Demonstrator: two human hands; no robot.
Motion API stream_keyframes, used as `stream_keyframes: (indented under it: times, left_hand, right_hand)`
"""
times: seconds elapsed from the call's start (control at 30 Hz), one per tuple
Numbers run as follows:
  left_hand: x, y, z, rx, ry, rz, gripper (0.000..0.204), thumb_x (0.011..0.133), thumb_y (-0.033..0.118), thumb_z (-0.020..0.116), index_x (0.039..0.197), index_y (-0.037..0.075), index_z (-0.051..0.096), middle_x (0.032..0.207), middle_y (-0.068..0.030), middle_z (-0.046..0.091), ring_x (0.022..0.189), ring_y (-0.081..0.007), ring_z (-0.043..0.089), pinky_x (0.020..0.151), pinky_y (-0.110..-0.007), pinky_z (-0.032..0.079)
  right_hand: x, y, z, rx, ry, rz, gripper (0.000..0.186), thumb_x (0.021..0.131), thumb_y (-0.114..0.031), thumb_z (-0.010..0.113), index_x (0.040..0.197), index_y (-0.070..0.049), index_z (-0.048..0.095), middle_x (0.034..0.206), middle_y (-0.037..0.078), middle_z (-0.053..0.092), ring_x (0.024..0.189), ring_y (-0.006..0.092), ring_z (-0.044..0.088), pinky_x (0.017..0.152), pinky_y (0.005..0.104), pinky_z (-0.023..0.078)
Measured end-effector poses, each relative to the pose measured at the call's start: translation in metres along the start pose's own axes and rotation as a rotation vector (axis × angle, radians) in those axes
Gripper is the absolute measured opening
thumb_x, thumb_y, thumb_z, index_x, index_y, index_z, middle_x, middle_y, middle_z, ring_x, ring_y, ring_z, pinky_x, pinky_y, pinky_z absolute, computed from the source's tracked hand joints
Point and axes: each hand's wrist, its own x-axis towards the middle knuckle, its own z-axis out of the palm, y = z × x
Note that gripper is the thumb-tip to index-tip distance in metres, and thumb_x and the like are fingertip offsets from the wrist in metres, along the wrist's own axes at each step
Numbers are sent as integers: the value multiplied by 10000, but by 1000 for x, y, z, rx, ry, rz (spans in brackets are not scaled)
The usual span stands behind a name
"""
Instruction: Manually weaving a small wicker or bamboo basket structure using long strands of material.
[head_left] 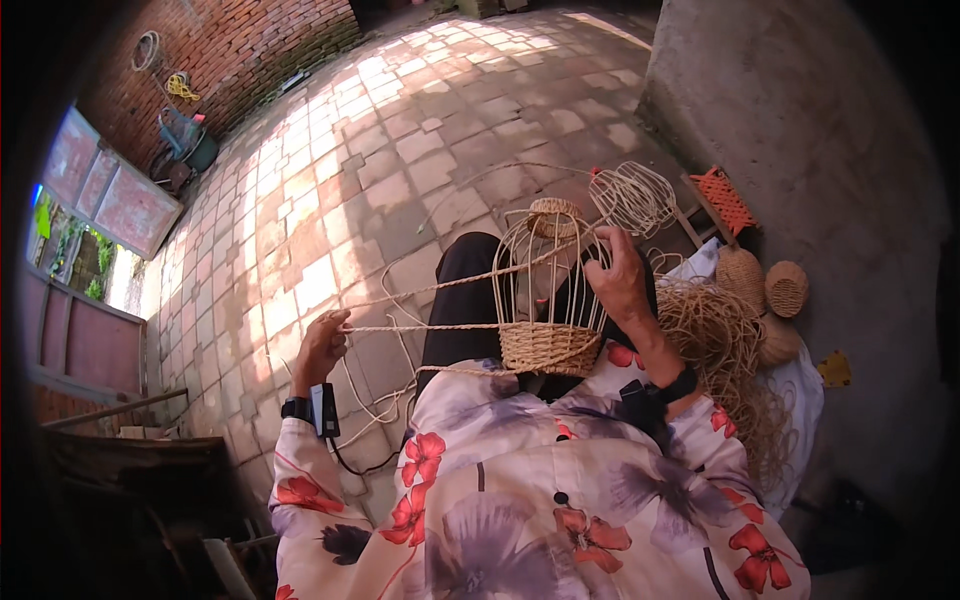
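A half-woven basket sits in my lap, its lower band woven from straw cord with bare wire ribs rising to a small woven ring. My left hand is out to the left, its fingers pinched on a twisted straw cord stretched taut from the basket. A second strand slants from near that hand up to the top of the ribs. My right hand is at the right side of the frame, fingers curled around the upper ribs; part of its grip is hidden.
Loose cord trails over the paving at left. Right of my knee lie a heap of straw cord, a bare wire frame, woven pieces and an orange-corded stool. A grey wall rises beyond; a brick wall stands far left.
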Motion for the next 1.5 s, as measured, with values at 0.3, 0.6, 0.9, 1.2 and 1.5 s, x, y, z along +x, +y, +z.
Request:
stream_keyframes:
  times: [0.3,0.6,0.9,1.2,1.5]
  left_hand:
    - [-32,66,108,-507,-473,129,179,943,140,586,1069,14,581,975,-68,639,846,-111,634,743,-231,551]
    - [-45,89,223,225,-428,598,145,845,156,652,902,23,656,960,-134,670,818,-216,663,667,-353,524]
    - [-54,85,238,287,-151,718,271,780,100,610,1045,70,562,664,-78,569,611,-228,578,570,-371,454]
    - [-4,-84,-88,-153,159,-90,369,737,228,665,1078,104,594,852,-57,599,681,-194,574,593,-328,464]
    - [-44,74,160,496,49,871,211,818,137,648,1012,71,696,735,-97,541,646,-192,541,611,-329,442]
  right_hand:
    - [-1,3,-4,-7,-19,28,306,748,-100,571,1031,11,535,978,186,557,927,368,562,848,418,446]
    - [-3,6,-11,46,-45,16,284,730,-57,570,1002,18,540,968,173,548,915,346,569,846,389,455]
    - [-12,3,-14,212,-59,147,312,720,-30,571,1027,15,537,995,144,542,929,275,563,826,353,470]
    - [-7,1,-9,-208,14,-124,247,726,-12,570,966,3,512,957,188,552,942,388,545,828,440,447]
    - [-11,22,-10,-79,0,-35,246,745,-28,571,983,11,520,947,189,558,892,385,572,796,434,462]
